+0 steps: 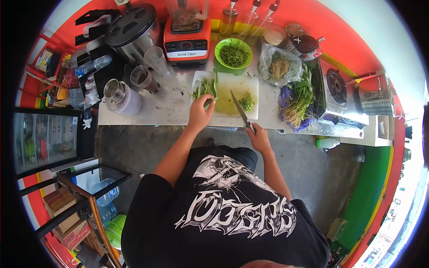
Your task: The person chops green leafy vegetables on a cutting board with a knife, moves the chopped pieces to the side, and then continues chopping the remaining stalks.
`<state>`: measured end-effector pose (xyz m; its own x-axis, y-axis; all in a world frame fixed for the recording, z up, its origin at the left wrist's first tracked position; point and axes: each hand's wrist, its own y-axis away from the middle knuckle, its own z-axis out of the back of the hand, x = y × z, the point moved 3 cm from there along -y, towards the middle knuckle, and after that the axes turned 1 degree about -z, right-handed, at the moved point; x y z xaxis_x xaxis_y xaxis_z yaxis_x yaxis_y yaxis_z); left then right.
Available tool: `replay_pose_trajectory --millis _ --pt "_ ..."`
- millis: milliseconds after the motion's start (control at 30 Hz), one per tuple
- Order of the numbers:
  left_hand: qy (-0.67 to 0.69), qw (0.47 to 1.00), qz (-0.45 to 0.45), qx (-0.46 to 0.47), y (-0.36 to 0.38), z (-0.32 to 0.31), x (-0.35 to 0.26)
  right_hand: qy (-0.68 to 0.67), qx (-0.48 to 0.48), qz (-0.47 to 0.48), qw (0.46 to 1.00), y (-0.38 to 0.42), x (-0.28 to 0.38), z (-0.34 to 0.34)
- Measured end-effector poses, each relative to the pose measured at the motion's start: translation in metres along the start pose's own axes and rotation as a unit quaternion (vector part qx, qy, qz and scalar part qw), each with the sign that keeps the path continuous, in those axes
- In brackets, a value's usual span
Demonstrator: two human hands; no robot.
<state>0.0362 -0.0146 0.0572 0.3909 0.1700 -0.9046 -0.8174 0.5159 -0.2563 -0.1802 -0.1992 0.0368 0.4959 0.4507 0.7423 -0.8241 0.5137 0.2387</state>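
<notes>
My left hand (201, 111) is closed on some green leafy stems (214, 87) at the left part of a white cutting board (228, 77). In my right hand (259, 138) is a kitchen knife (241, 109), gripped by its dark handle at the board's front edge. Its blade points away from me over the greenish, wet middle of the board. To the right of the blade lies a small heap of chopped greens (247, 102). More loose leaves (203, 86) rest on the board's left side. Behind the board, a green bowl (217, 52) holds chopped greens.
A red blender (187, 42), a plastic cup (154, 60) and a cup of dark liquid (145, 80) stand left of the bowl. Rooted greens (300, 100) and a plastic bag (280, 64) lie to the right, before a gas stove (336, 86). A white jug (123, 98) stands at the left.
</notes>
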Motion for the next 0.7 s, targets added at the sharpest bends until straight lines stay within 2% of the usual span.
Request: replay_pose_trajectory --millis 67,100,267,367,500,700 --pt "-0.017 1.000 -0.016 0.018 0.006 -0.007 0.000 0.025 -0.121 0.074 0.990 -0.007 -0.007 0.002" --pt "-0.035 0.998 -0.030 0.034 0.009 -0.013 0.002 0.027 -0.123 0.074 0.989 -0.009 -0.003 0.005" --pt "-0.072 0.993 -0.052 0.071 0.011 -0.035 0.015 0.010 -0.089 0.035 0.995 -0.006 0.020 0.012" --pt "-0.147 0.983 -0.082 0.076 0.015 -0.047 0.022 0.034 -0.076 0.018 0.996 -0.007 0.025 0.006" --pt "-0.179 0.973 -0.123 0.079 0.023 -0.050 0.028 0.038 -0.060 0.020 0.997 -0.010 0.035 -0.002" --pt "-0.193 0.964 -0.161 0.086 0.027 -0.052 0.028 0.139 -0.025 0.050 0.989 -0.022 0.037 -0.027"
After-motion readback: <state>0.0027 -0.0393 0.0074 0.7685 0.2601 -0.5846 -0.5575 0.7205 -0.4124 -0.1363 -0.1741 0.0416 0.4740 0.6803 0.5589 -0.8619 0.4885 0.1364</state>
